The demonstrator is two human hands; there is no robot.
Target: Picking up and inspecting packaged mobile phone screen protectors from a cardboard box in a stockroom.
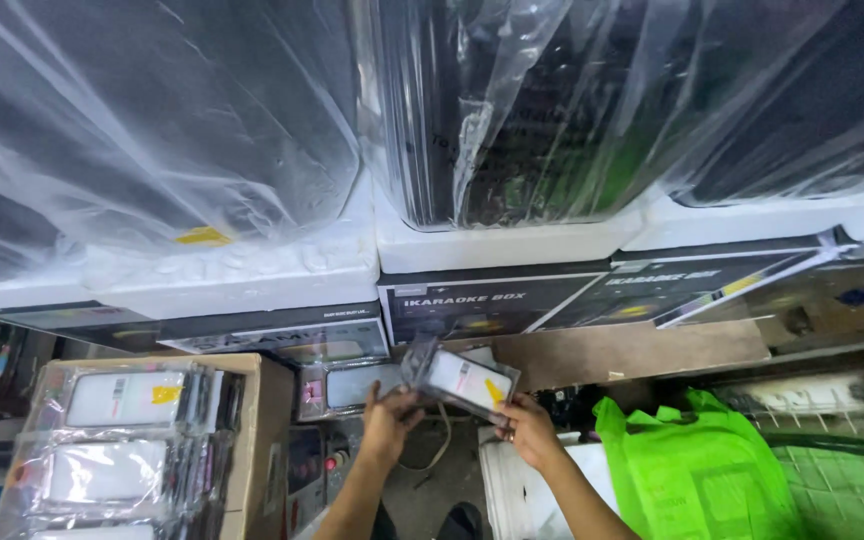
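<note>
Both hands hold one clear-sleeved phone case (467, 380) up at centre, tilted as if for a look. The left hand (389, 420) pinches its near-left corner; the right hand (527, 425) grips its near-right edge. At left, a cardboard box (267, 420) stands similar cases in rows. A green bag (697, 465) sits at right. Far off, plastic-wrapped dark goods (512, 110) rest on white foam; what they are is unclear. The floor below is dim.

Left hand (389, 420) and right hand (530, 430) bare; forearms apparently sleeveless.
</note>
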